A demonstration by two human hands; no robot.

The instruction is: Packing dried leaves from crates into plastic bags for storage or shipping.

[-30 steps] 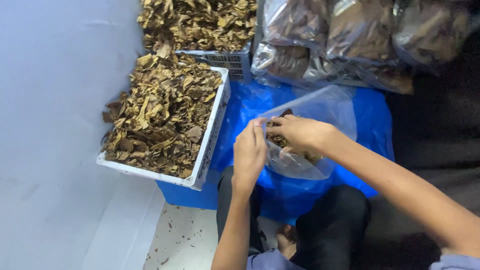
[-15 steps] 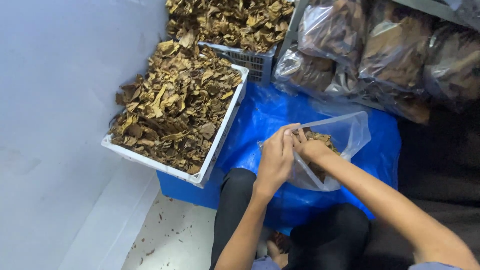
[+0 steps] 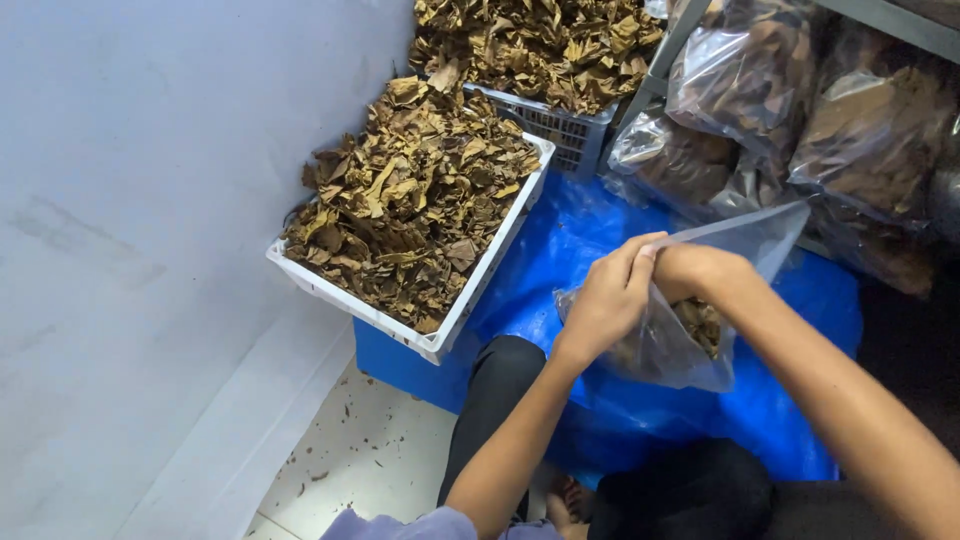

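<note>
We pinch the clear bag (image 3: 690,330) mouth with left hand (image 3: 608,300) and right hand (image 3: 695,272); sealing it needs even pressure along the rim.

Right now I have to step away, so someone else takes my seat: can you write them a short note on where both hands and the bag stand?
Left hand and right hand both pinch the mouth of the clear bag, over the blue sheet.
Done: some dried leaves sit in the bag's bottom.
Left: the white crate beside it is heaped with leaves, the bag is far from full. Filled bags are stacked behind.
</note>
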